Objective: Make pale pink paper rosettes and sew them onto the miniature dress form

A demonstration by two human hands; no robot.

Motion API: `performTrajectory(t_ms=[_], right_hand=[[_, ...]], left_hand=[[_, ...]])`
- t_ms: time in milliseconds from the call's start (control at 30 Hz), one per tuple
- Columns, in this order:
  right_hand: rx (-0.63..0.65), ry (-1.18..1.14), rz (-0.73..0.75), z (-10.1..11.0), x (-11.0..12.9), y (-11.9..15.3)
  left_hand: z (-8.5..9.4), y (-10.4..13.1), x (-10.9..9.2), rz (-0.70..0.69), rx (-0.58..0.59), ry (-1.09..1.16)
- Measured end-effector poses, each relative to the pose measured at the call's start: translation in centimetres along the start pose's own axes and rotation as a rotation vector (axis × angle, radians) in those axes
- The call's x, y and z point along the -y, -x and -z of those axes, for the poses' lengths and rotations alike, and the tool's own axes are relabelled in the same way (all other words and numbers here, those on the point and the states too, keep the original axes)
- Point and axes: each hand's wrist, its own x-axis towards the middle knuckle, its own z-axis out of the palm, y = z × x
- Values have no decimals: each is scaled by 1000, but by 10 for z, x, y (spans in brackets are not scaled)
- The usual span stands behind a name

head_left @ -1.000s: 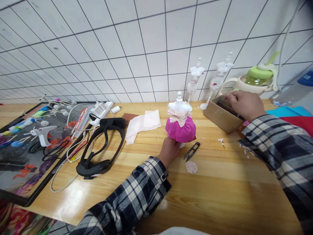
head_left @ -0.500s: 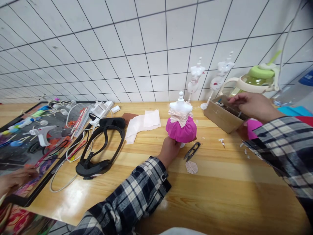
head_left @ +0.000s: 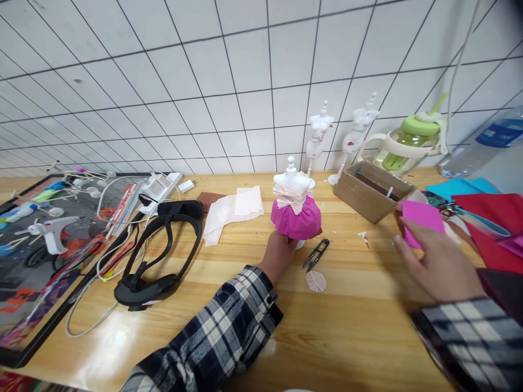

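My left hand (head_left: 280, 255) is closed around the lower part of a small white dress-form mannequin (head_left: 291, 177), just under its skirt. The mannequin wears a magenta crepe-paper skirt (head_left: 296, 219) and a pale pink pleated bow top (head_left: 291, 197). My right hand (head_left: 439, 267) hovers at the right, thumb and fingers apart, by a magenta paper piece (head_left: 423, 218); I see nothing held in it. Beside the mannequin lie black thread snips (head_left: 316, 255) and a round pleated pink paper piece (head_left: 316, 281).
A cardboard box (head_left: 363, 197) stands behind, before two white mannequins (head_left: 317, 136) and a green-lidded jug (head_left: 412, 144). Coloured paper (head_left: 496, 223) lies at right. Pale pink paper strips (head_left: 232, 211), a black head strap (head_left: 163, 256) and a glue gun (head_left: 55, 231) lie leftward.
My right hand has left the cardboard box and come down toward the magenta paper. The view has turned slightly right. Another person's hand at the left is out of view now.
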Motion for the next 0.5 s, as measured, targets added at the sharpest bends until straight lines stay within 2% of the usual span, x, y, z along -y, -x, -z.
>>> performTrajectory(t_ms=[100,167,300,367,500], right_hand=[[196,7,-102,-22,-6,51],[279,22,-135,-35,-7,60],[269,51,-232,-51,9,34],[270,50,-304,-56,25,19],[323,78,-286,-57,65,8]], left_hand=[[1,-1,-3,13,15,-31],[2,-2,-4,22,25,-49],[2,-2,-6,29,28,-61],[3,-1,-6,27,31,-60],[3,-1,-7,23,30,-58]])
